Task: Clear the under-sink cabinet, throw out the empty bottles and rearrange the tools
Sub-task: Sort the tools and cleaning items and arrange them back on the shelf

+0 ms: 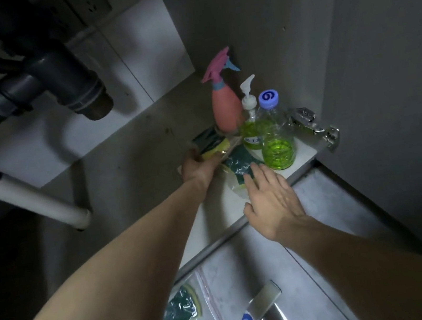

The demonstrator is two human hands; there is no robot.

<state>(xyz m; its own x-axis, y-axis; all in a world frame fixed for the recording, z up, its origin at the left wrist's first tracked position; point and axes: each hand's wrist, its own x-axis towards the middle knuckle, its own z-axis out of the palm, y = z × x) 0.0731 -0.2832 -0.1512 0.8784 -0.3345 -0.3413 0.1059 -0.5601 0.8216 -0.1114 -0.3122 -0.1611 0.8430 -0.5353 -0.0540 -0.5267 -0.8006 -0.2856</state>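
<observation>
Two hands in the cabinet: our left hand (200, 168) pinches a bagged sponge (211, 143) by the right-corner bottles (275, 135); right hand (273, 199), fingers spread, rests on another bagged sponge (241, 164).

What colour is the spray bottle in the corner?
The spray bottle is pink with a blue nozzle tip, seen in the head view.

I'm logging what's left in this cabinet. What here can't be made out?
Head view only:
- Pump bottle: label text too small and dim.
- Sponge pack: partly covered by the right hand.
- Left hand: its fingers hidden under the sponges it grips.
- Scraper: handle cut off by the bottom edge.
</observation>
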